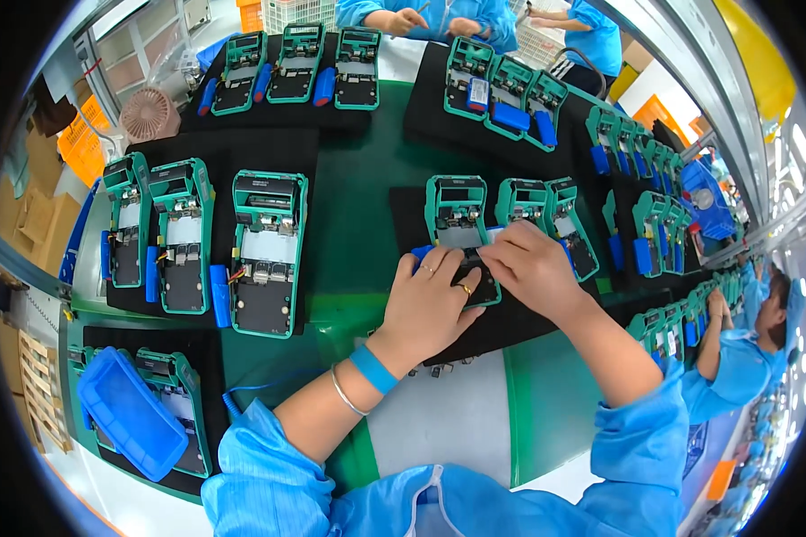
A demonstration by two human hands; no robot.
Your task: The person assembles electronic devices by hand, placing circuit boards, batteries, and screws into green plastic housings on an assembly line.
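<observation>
a green-framed handheld device lies open, face up, on a black foam mat near the middle of the green desk. both hands rest on its near half. the left hand lies flat over the lower left of the device, its fingers curled down onto the dark lower panel, a ring on one of them; whether they pinch anything cannot be told. the right hand comes in from the right, its fingers bent and pressed together on the device's middle, touching the left hand's fingertips; what they hold, if anything, is hidden. a blue wristband and a thin bangle sit on the left wrist.

just to the right on the same mat stand two more green devices. to the left, well apart, three open devices lie in a row on another black mat. at the near left a blue plastic tray rests over another device. farther off, more devices lie in rows, and another person's hands work at the far edge.
</observation>
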